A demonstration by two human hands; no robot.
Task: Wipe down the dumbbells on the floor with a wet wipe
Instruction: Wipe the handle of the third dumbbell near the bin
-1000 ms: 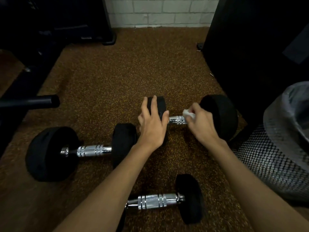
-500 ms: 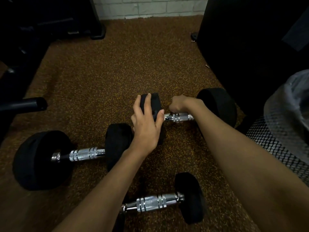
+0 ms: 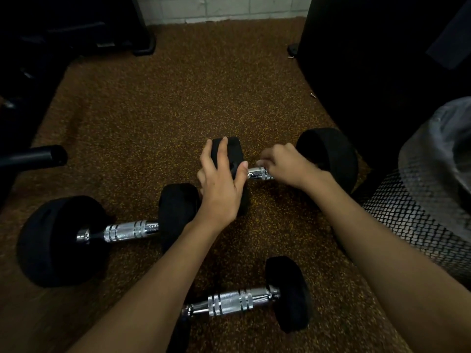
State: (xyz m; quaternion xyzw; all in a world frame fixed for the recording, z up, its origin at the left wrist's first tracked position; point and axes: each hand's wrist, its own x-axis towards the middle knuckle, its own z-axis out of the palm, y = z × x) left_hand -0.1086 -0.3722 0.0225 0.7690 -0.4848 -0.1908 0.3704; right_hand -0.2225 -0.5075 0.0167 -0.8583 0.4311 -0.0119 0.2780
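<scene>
Steel-heavy dumbbell [image 3: 328, 154] may roll | chrome handle [image 3: 255, 173] hard, slick | left hand [image 3: 219, 184] flat-fingered, steadies black head [image 3: 233, 151] | right hand [image 3: 285, 166] curls round chrome handle, wipe unseen.

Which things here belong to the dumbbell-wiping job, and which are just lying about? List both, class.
Job: far dumbbell, left dumbbell, near dumbbell, left hand, right hand.
Lying about: mesh bin, black bar, loose screw.
</scene>
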